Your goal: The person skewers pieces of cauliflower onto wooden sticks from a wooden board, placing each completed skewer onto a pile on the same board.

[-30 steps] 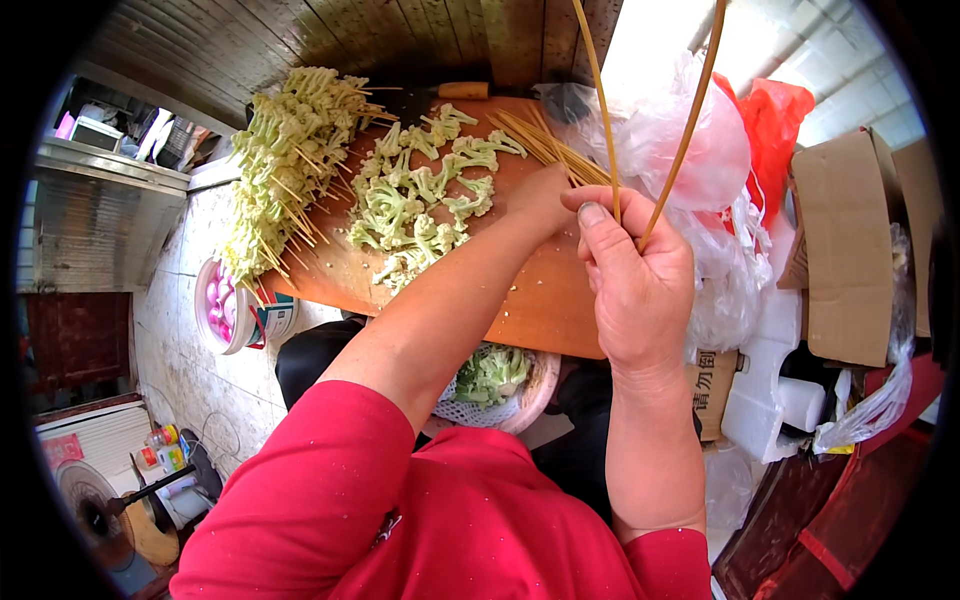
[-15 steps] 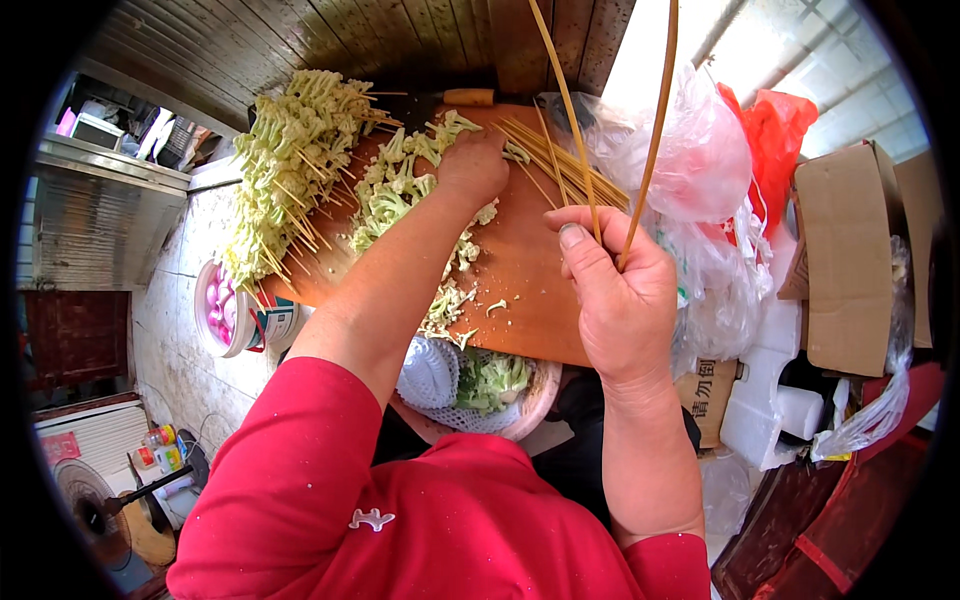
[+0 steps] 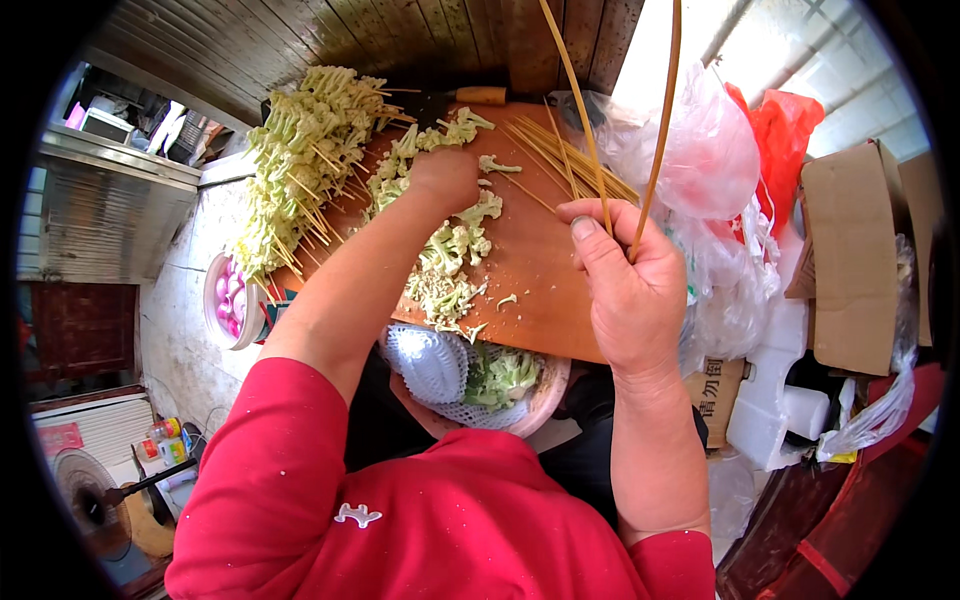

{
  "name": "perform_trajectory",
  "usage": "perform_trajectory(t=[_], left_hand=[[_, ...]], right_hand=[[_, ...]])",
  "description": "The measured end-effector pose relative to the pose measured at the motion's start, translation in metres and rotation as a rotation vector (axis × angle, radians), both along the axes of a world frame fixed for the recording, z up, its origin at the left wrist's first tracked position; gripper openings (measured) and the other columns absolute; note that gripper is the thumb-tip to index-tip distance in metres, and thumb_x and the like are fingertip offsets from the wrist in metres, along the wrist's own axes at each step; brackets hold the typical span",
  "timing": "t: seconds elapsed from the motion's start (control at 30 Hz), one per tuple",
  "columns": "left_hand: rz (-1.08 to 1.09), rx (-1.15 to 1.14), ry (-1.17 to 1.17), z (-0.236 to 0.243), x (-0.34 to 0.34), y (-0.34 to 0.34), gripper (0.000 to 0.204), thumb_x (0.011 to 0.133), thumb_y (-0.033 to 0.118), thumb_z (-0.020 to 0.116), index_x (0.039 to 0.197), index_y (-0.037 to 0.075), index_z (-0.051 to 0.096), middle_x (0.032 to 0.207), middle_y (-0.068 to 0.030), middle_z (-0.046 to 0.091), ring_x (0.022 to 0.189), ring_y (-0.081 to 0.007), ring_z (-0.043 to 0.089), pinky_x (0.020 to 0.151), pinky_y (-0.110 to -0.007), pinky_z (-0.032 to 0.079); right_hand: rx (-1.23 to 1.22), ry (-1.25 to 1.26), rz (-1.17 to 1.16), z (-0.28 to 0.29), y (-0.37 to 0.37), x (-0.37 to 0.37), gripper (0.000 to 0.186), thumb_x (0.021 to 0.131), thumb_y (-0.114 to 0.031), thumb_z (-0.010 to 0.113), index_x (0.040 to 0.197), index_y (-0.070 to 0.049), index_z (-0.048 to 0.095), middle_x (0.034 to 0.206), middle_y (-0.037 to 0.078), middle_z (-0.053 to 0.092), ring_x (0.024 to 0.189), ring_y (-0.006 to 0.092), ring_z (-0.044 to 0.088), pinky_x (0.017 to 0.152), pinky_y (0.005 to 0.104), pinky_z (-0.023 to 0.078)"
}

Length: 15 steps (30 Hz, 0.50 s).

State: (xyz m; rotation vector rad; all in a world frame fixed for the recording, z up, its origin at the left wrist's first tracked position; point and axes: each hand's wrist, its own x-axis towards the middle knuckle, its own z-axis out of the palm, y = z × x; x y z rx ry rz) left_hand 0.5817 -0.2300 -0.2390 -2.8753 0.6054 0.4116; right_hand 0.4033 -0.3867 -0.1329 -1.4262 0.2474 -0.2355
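Observation:
Cut cauliflower florets (image 3: pixel 450 250) lie in a loose strip across the brown board (image 3: pixel 540 300). My left hand (image 3: pixel 445 180) is over the far part of this strip, its fingers hidden beneath it. My right hand (image 3: pixel 635 275) is closed on several bamboo skewers (image 3: pixel 584 125), pinched between thumb and fingers. Two long ones rise toward me. Another thin skewer slants from the fingertips toward the left hand, with a small floret (image 3: pixel 493 164) at its far end. A bundle of bare skewers (image 3: pixel 545 150) rests on the board beyond the right hand.
Skewered cauliflower (image 3: pixel 305 150) is heaped at the board's far left. A knife with a wooden handle (image 3: pixel 480 95) lies at the back edge. Below the board stands a pink basin (image 3: pixel 550 400); a bucket (image 3: pixel 222 310) is at left. Plastic bags (image 3: pixel 700 160) and cardboard boxes (image 3: pixel 850 250) crowd the right.
My left hand has moved left and slightly nearer, away from the floret on the thin skewer and back over the loose florets. The right hand keeps its hold on the skewers.

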Motion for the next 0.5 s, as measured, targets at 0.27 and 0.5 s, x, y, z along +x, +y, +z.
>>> perform_trajectory(t=[0.27,0.5], left_hand=[[-0.139,-0.414,-0.230,-0.017,0.004,-0.004,0.023,0.078,0.015,0.053,0.099,0.011,0.062,0.099,-0.0103,0.061,0.097,-0.0289,0.057,0.081,-0.041,0.046],[-0.262,-0.205,-0.278,-0.035,0.010,-0.027,0.021,0.079,0.011,0.054,0.097,0.012,0.064,0.115,-0.0083,0.053,0.113,-0.0242,0.046,0.090,-0.038,0.041]], right_hand=[[-0.009,0.023,-0.002,0.003,0.001,-0.002,0.012,0.088,-0.011,0.057,0.091,-0.001,0.063,0.060,-0.009,0.044,0.054,0.0004,0.036,0.047,0.0182,0.028],[-0.023,0.000,0.005,-0.002,0.003,0.003,0.011,0.088,-0.011,0.057,0.091,-0.002,0.063,0.061,-0.008,0.046,0.056,0.0014,0.038,0.050,0.0189,0.032]])
